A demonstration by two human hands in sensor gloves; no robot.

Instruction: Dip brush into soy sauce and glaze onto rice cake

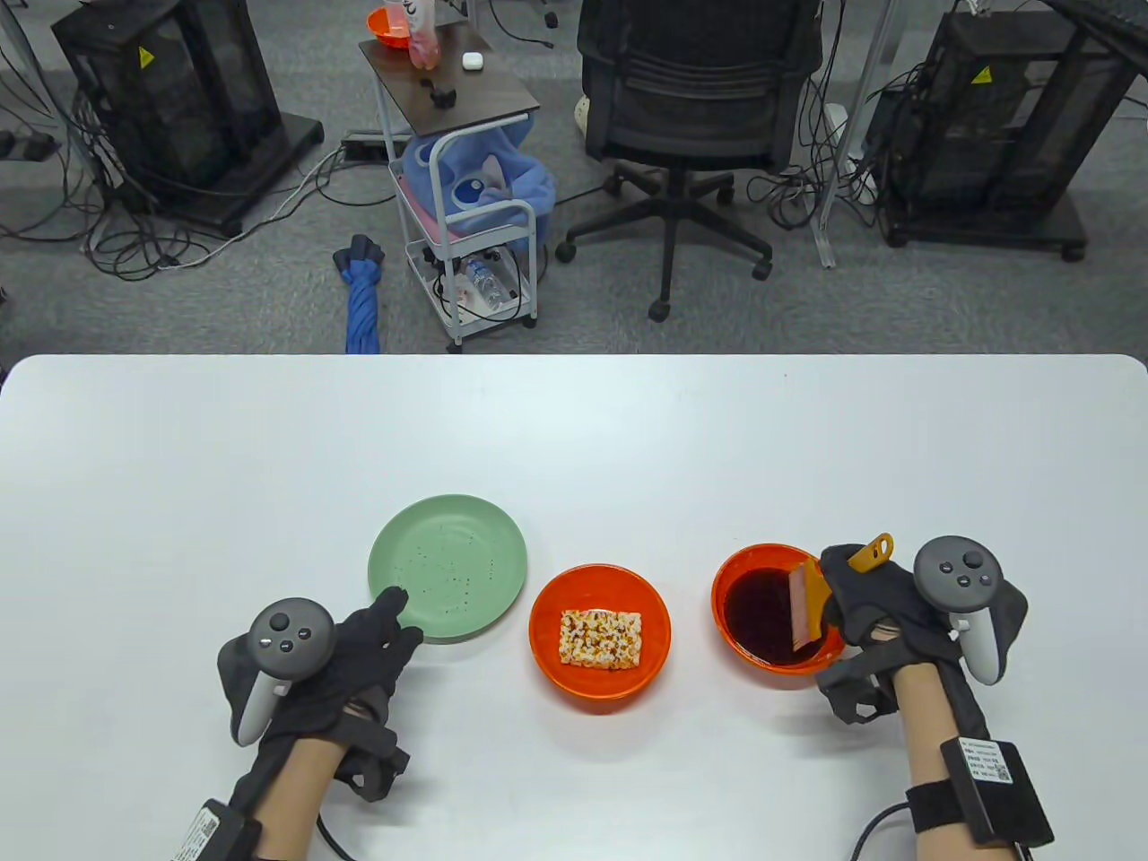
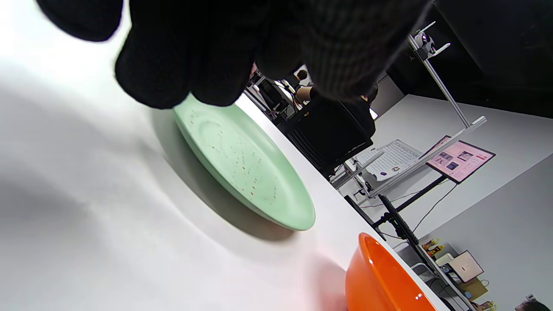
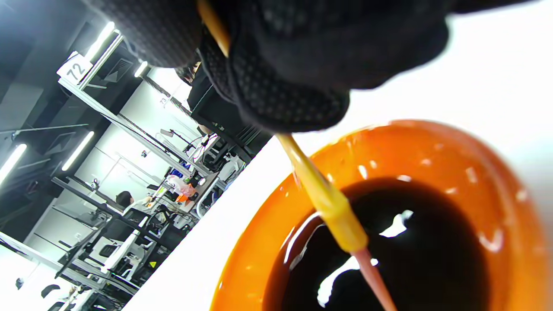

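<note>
My right hand (image 1: 861,596) grips a yellow-handled brush (image 1: 812,592). Its pink bristles (image 1: 797,614) dip into dark soy sauce (image 1: 771,619) in an orange bowl (image 1: 731,565) at the right. In the right wrist view the brush (image 3: 328,203) slants down from my gloved fingers (image 3: 285,86) into the sauce (image 3: 432,242). A rice cake (image 1: 601,639) lies in a second orange bowl (image 1: 560,592) at the centre. My left hand (image 1: 359,646) rests on the table, holding nothing, with fingertips at the rim of a green plate (image 1: 448,565).
The green plate shows in the left wrist view (image 2: 246,168), with the rim of the centre orange bowl (image 2: 380,276) beside it. Beyond the table's far edge stand a black office chair (image 1: 691,108) and a small cart (image 1: 457,152).
</note>
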